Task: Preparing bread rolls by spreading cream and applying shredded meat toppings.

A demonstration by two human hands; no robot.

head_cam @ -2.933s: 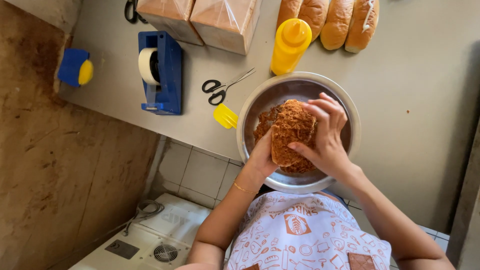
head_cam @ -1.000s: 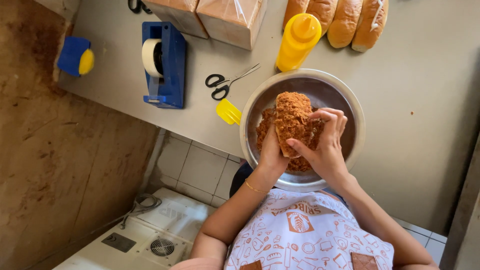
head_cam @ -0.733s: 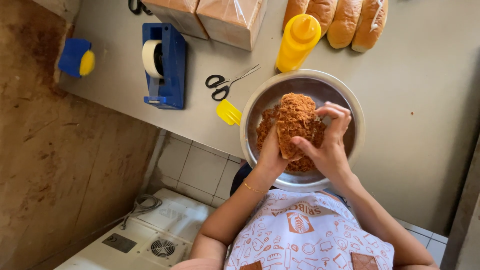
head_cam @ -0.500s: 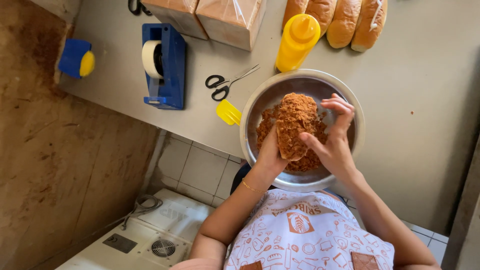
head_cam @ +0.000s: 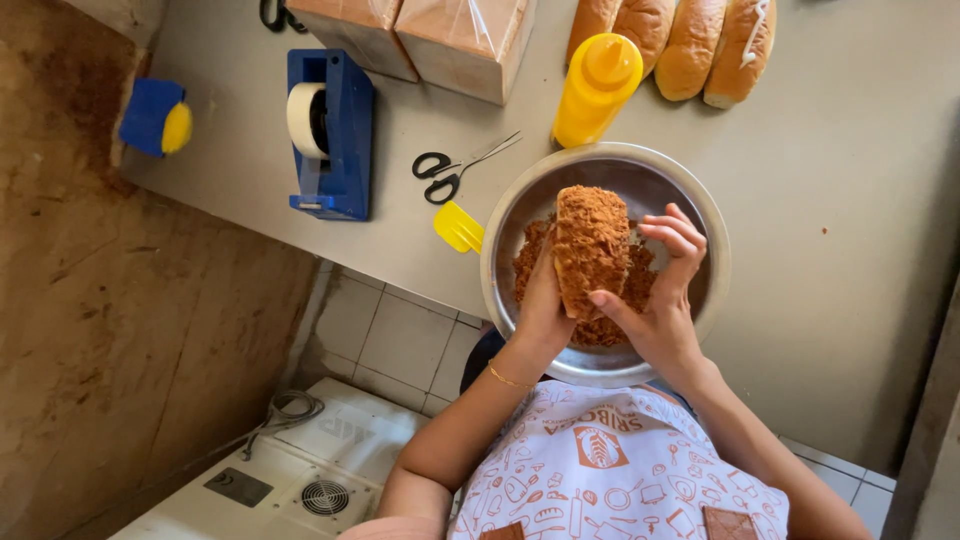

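Holding a crumb-coated bread roll (head_cam: 591, 250) upright over a round metal bowl (head_cam: 700, 200), the person cups it with the left hand (head_cam: 543, 305) along its left side while the right hand (head_cam: 660, 300) closes fingers against its right side and lower end; both grips are clenched on the roll. It sits above the loose brown crumbs (head_cam: 640, 290) heaped in the bowl on the grey table (head_cam: 850, 200). The roll looks light and soft, its coating loose and apt to shed, so a gentle hold along the long sides seems best. Compared with half a second earlier, the roll stands more upright and narrower to the camera, and the right hand's fingers have spread further round it. A yellow squeeze bottle (head_cam: 597, 88), scissors (head_cam: 455, 172) and a blue tape dispenser (head_cam: 330, 130) lie nearby.
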